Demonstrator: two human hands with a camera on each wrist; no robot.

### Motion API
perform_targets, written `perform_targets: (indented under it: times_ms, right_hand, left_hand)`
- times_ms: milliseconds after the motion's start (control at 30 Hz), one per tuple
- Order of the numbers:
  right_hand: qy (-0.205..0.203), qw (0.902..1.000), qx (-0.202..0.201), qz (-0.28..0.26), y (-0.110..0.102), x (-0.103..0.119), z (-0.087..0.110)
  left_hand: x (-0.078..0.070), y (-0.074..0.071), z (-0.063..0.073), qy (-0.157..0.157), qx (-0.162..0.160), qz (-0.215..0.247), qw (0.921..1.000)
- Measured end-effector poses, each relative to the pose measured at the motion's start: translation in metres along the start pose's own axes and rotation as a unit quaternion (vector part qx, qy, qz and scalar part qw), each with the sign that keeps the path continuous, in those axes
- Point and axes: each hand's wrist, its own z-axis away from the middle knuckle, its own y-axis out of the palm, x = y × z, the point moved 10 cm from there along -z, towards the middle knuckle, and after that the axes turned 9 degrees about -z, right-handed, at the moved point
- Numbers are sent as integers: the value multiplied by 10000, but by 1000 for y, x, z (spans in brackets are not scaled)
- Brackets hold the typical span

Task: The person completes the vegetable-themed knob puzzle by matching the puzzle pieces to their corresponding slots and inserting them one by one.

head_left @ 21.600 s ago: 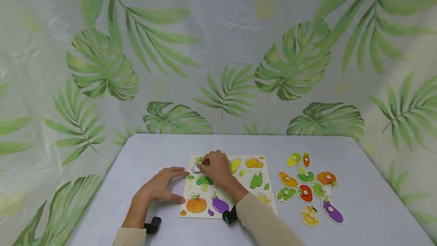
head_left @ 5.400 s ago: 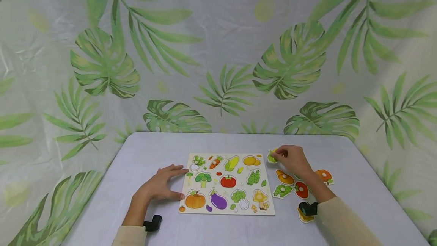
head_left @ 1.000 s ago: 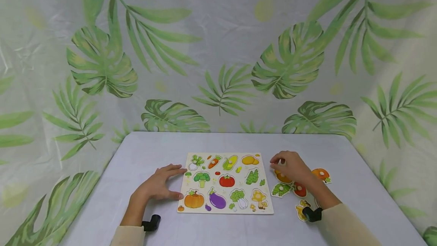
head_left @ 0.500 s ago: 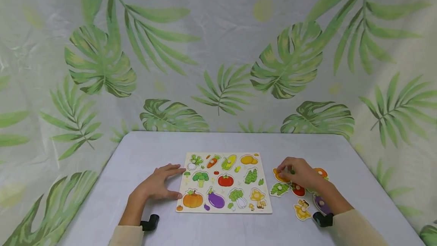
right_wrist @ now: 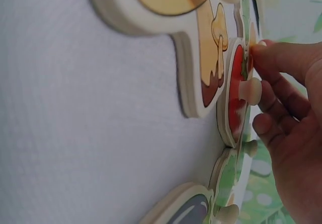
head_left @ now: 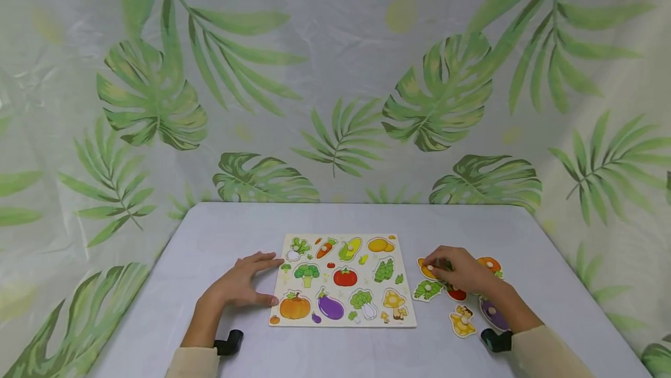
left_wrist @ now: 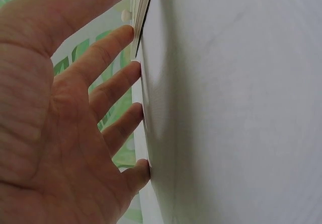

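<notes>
A pale grey-white sheet [head_left: 335,46] hangs behind the bench [head_left: 335,218] and continues along its left and right sides, printed with green fronds, split leaves and faint yellow spots. 1 smooth white cloth covers the bench. Soft light leaves shiny creases at upper left.

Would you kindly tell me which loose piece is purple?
The eggplant piece, right of the mushroom piece; others visible are mainly yellow, orange, red or green.

Your right hand [head_left: 461,269] partly hides the orange piece [head_left: 424,269] and tomato piece [head_left: 457,295] — the right-wrist view crops the mushroom piece [head_left: 463,327].
</notes>
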Motion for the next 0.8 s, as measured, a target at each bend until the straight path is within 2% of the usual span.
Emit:
perform_targets:
  times_ms: [167,400,633,800]
  right_hand:
    - [186,9998,5,4,-1,-7,0]
    - [231,9997,-65,-58,0,-11,0]
    - [504,9977,-458,6,-7,-16,0]
    - [357,9952,-906,110,-18,-9,-2]
  left_hand:
    - [0,0,0,-8,-4,73,10000]
    - [-2,-1,1,-28,-17,129,9999]
    - [-1,-1,0,-58,-42,116,9999]
    - [1,0,0,-82,-37,84,9999]
